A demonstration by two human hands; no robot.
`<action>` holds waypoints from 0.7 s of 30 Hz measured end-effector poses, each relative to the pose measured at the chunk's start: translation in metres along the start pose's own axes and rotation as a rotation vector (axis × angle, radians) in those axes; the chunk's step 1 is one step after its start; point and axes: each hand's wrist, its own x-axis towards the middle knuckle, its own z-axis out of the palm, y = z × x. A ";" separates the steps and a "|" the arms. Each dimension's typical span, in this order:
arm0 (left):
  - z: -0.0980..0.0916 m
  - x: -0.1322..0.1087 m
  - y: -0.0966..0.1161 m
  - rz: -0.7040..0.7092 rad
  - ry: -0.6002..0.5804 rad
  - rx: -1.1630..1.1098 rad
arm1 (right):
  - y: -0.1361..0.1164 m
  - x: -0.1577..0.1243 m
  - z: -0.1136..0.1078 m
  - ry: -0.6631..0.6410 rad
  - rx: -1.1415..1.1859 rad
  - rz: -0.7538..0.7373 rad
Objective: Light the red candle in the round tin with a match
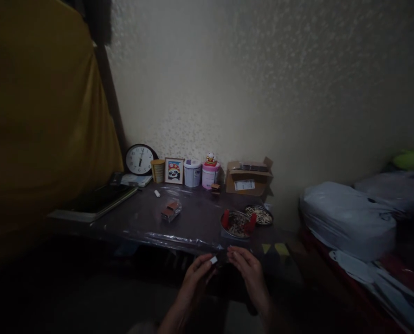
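Observation:
At the table's front edge, my left hand [197,273] is closed on a small white block-like piece [213,260], pinched between thumb and fingers. My right hand [247,269] is a little to the right, apart from the left, its fingertips drawn together; the dim light hides what they hold, if anything. Just beyond the hands stands a round bowl [237,226] of small mixed dark and pale bits, with red pieces [225,219] at its sides. Behind it, a round dish [259,215] holds many thin pale sticks. A clear-wrapped pack of brown blocks [171,210] lies farther left.
On the dark covered table [196,208], a clock [139,159], yellow cup [157,170], panda picture [174,170], two tubs [192,173] and an open cardboard box [247,178] line the wall. A small white object [157,193] lies leftward. Bulky white bags [346,218] sit at right.

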 end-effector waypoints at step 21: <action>0.000 0.003 -0.006 -0.017 0.090 0.037 | 0.005 -0.012 0.012 -0.015 -0.668 -0.554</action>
